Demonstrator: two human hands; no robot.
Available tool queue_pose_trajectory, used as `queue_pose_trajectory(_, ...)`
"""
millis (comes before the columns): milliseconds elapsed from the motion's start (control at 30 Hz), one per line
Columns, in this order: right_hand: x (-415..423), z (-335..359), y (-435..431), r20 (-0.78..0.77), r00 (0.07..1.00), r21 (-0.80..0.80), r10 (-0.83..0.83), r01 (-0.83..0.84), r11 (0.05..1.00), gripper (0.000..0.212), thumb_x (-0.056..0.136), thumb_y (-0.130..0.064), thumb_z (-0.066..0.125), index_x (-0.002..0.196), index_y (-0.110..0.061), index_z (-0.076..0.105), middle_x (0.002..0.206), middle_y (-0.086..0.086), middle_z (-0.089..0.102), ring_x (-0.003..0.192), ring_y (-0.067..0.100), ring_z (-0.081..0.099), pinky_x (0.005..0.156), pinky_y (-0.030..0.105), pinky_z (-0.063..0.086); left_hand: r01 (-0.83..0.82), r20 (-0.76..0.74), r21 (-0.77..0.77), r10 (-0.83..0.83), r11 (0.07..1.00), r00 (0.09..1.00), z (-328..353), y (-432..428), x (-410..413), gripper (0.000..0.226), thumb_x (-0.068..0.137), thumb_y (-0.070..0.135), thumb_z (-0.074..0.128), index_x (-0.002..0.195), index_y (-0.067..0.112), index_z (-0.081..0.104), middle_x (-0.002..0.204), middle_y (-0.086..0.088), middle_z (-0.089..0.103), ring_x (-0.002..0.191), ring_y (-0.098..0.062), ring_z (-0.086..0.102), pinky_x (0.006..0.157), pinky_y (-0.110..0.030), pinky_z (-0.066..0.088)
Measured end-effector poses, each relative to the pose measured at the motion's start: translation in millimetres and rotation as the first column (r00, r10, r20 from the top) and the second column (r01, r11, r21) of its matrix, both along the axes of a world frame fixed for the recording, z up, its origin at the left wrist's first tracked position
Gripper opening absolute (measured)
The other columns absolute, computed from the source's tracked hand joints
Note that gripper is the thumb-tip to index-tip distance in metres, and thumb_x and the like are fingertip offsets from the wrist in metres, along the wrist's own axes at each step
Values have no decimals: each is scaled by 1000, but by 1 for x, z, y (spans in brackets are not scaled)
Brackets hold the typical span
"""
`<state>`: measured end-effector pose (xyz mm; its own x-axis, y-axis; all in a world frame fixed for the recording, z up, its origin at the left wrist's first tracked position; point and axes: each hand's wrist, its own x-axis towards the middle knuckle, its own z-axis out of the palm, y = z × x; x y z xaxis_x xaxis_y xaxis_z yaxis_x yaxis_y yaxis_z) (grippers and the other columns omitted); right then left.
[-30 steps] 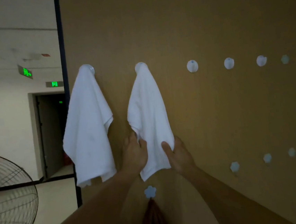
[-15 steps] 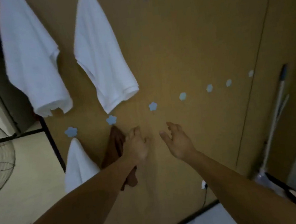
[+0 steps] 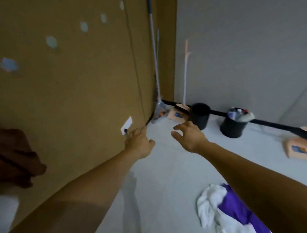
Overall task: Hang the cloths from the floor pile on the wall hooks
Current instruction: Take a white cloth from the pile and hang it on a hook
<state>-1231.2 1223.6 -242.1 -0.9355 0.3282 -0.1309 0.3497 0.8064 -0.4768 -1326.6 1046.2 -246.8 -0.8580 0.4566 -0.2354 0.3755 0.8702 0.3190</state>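
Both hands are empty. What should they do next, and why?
Probably lower the right hand to the crumpled white and purple cloth pile on the grey floor and grip one; the left hand is empty too, and pale round wall hooks hang bare.

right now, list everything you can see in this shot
hooks: five, pale blue, in a row on the brown wall
brown cloth: one, brown, hanging at the left edge
white cloth: one, white, left edge below the brown cloth
pile: one, white and purple cloths, floor at lower right
outlet: one, white, low on the wall
mop: one, grey handle, leaning in the corner
bins: two, black, floor by the grey wall
dustpans: two, peach, floor by the grey wall
hands: two, bare, left hand near the outlet, right hand over the floor, both open and empty
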Motion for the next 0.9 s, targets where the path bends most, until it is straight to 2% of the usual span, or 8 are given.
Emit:
queue_pose_trajectory(167, 102, -29, 31, 141, 955, 19, -261, 261, 965, 44, 97, -52, 40, 129, -27, 58, 137, 10, 43, 123, 31, 44, 104, 41, 38, 277, 140, -34, -270, 960, 953, -42, 64, 58, 73, 93, 43, 43, 153, 20, 8, 158, -8, 16, 142, -31, 17, 113, -45, 24)
queue_pose_trajectory(400, 226, -70, 81, 290, 813, 16, -504, 523, 852, 41, 95, -52, 43, 123, -28, 60, 125, 9, 54, 111, 28, 55, 94, 37, 47, 545, 265, -66, -512, 836, 817, -87, 143, 157, 71, 93, 42, 44, 153, 23, 12, 157, -6, 19, 141, -30, 19, 110, -42, 25)
queue_pose_trajectory(533, 269, -107, 118, 333, 779, -33, -532, 573, 819, 41, 95, -47, 46, 122, -20, 60, 112, 6, 67, 100, 25, 62, 80, 29, 47, 548, 321, -74, -501, 833, 804, -114, 181, 188, 68, 93, 40, 44, 152, 24, 15, 156, -7, 22, 141, -30, 22, 109, -42, 28)
queue_pose_trajectory(733, 312, -186, 171, 480, 736, -104, -478, 589, 801, 33, 93, -40, 51, 115, -18, 60, 105, 6, 67, 95, 25, 62, 76, 31, 47, 522, 438, -134, -422, 842, 794, -176, 215, 227, 65, 94, 40, 45, 151, 22, 20, 150, -11, 31, 136, -31, 31, 107, -40, 33)
queue_pose_trajectory(800, 323, -216, 182, 523, 706, -132, -477, 620, 773, 35, 94, -40, 51, 121, -19, 59, 113, 6, 66, 102, 26, 61, 78, 30, 45, 520, 475, -140, -403, 843, 782, -203, 222, 238, 64, 94, 40, 46, 150, 21, 24, 150, -12, 32, 135, -32, 33, 108, -40, 33)
queue_pose_trajectory(900, 338, -265, 186, 595, 658, -175, -461, 666, 725, 43, 95, -40, 49, 133, -20, 53, 125, 4, 63, 114, 23, 58, 94, 33, 45, 542, 524, -171, -391, 823, 757, -250, 232, 248, 65, 94, 39, 47, 151, 18, 22, 149, -13, 33, 133, -32, 34, 109, -40, 33)
